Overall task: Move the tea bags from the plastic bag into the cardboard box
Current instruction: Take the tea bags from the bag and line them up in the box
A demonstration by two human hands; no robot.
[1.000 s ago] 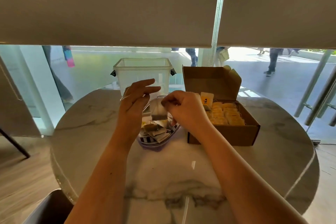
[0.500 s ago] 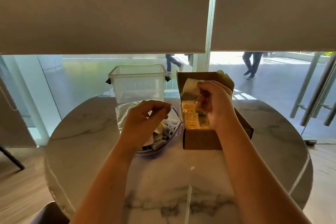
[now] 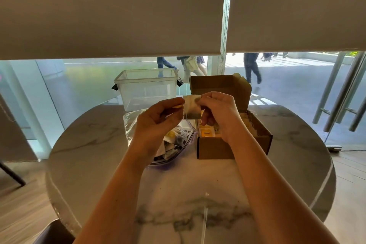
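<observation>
A pale tea bag (image 3: 191, 106) is held up in the air between both hands, above the gap between bag and box. My left hand (image 3: 158, 118) pinches its left edge and a small yellow tag. My right hand (image 3: 216, 114) pinches its right edge. Below the left hand lies a clear plastic bag (image 3: 174, 142) with several tea bags inside, its mouth open. To the right stands an open cardboard box (image 3: 233, 146) with its lid up, holding rows of yellow-tagged tea bags.
A round marble table (image 3: 111, 150) carries everything. An empty clear plastic tub (image 3: 146, 89) stands behind the bag. A window with lowered blinds is beyond, people walking outside. A dark chair back (image 3: 53, 233) shows at bottom left.
My right hand lifted a tea bag out of the plastic bag and over toward the box. My left hand let go of the plastic bag and rose to pinch the tea bag too.
</observation>
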